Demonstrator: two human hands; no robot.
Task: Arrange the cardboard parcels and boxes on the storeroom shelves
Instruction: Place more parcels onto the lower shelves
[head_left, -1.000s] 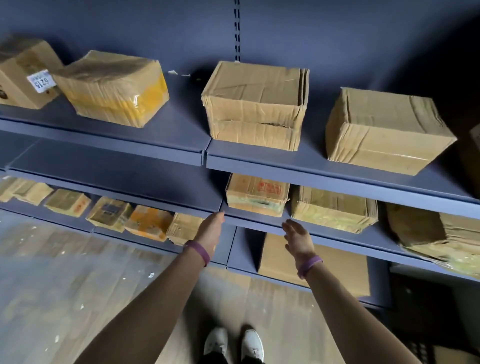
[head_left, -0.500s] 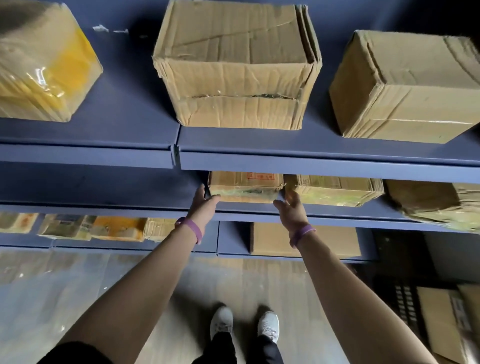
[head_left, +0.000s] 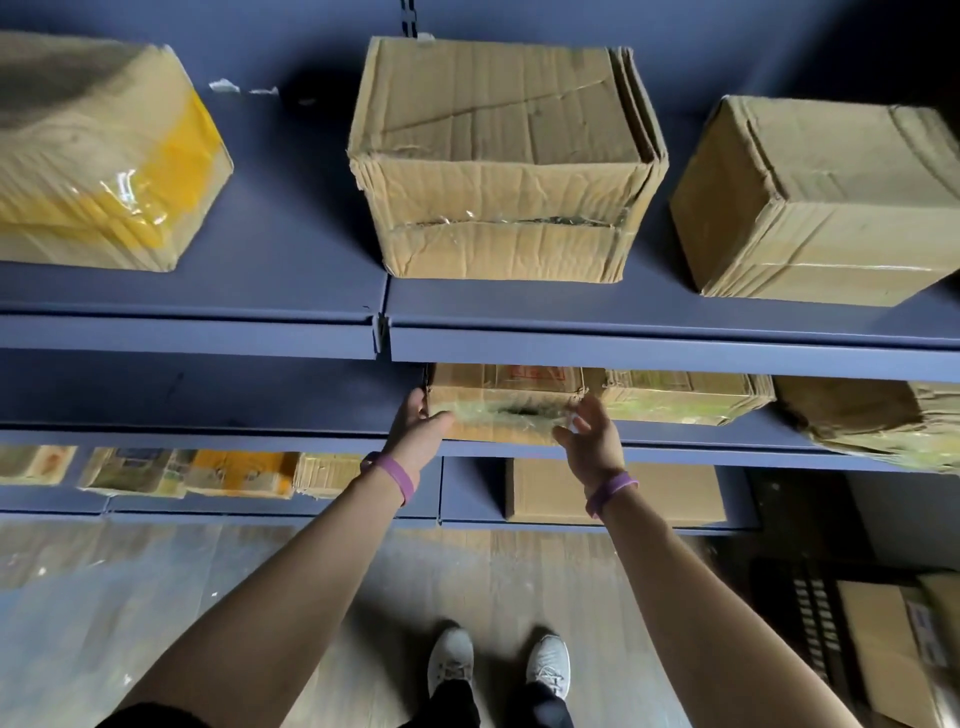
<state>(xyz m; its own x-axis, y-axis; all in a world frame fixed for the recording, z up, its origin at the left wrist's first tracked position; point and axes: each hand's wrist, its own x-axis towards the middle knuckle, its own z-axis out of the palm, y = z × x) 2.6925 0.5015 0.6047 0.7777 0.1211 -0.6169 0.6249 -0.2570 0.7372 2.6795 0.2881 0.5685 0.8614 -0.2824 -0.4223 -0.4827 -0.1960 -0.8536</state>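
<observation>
A small flat cardboard box (head_left: 506, 402) wrapped in clear tape, with a red print on top, sits at the front of the second shelf (head_left: 208, 436). My left hand (head_left: 418, 431) grips its left end, thumb across the front face. My right hand (head_left: 589, 441) holds its right front corner, fingers curled at the side. The box's front edge overhangs the shelf lip a little. Its back is hidden under the top shelf (head_left: 675, 358).
On the top shelf stand a yellow-taped parcel (head_left: 104, 171), a creased box (head_left: 498, 156) and a brown box (head_left: 821, 197). A taped box (head_left: 680, 397) touches the held one's right side. Small parcels (head_left: 234, 473) and a flat box (head_left: 550, 488) lie lower.
Both hands reached up and closed on the ends of the small taped box. The box has come forward over the shelf lip, and I have moved closer to the shelves.
</observation>
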